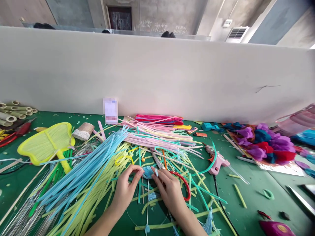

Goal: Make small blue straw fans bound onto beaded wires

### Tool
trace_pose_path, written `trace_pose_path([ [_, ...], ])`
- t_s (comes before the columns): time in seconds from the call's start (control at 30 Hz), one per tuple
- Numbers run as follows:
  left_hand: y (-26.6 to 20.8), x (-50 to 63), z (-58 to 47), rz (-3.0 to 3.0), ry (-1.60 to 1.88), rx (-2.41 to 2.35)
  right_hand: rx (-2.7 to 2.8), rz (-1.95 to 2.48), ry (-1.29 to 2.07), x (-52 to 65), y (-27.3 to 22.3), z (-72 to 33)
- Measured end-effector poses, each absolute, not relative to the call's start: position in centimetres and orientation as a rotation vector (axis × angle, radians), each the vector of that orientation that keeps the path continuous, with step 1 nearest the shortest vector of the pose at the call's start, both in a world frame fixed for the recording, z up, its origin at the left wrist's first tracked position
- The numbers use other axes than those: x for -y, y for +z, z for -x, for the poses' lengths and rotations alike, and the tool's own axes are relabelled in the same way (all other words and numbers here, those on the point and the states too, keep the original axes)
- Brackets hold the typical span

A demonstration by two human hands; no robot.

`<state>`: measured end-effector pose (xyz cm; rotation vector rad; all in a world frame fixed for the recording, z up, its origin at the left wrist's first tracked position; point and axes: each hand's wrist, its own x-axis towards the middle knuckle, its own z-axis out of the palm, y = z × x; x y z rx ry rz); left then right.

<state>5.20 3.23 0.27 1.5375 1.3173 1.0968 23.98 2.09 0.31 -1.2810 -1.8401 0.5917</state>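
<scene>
Head view, left fingers (135, 167), right fingers (159, 180), pinching blue piece (148, 172)

My left hand (128, 186) is bare, with slim, tapering fingers (134, 167) and a rounded thumb (136, 179). My right hand (172, 188) is bare too, its fingers equally slender. My narrow wrists (120, 202) widen gently into bare, smooth forearms (105, 219); my nails are too small to make out clearly.

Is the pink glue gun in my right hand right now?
No, the glue gun lies on the green table, while your right hand and left hand hold a small blue piece.
</scene>
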Motion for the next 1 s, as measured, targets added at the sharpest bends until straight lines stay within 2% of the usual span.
trace_pose_path([
  [0.33,0.3,-3.4,-5.1,-1.527,1.115,-1.317,1.709,1.29,0.72,-2.0,0.7,-24.0],
  [0.53,0.1,-3.5,-5.0,-1.525,1.12,-1.306,1.413,1.268,1.01,-2.2,-0.2,-24.2],
  [1.0,-0.1,-3.5,-5.0,-1.548,1.069,-1.275,1.718,1.276,0.813,-2.0,0.1,-24.3],
])
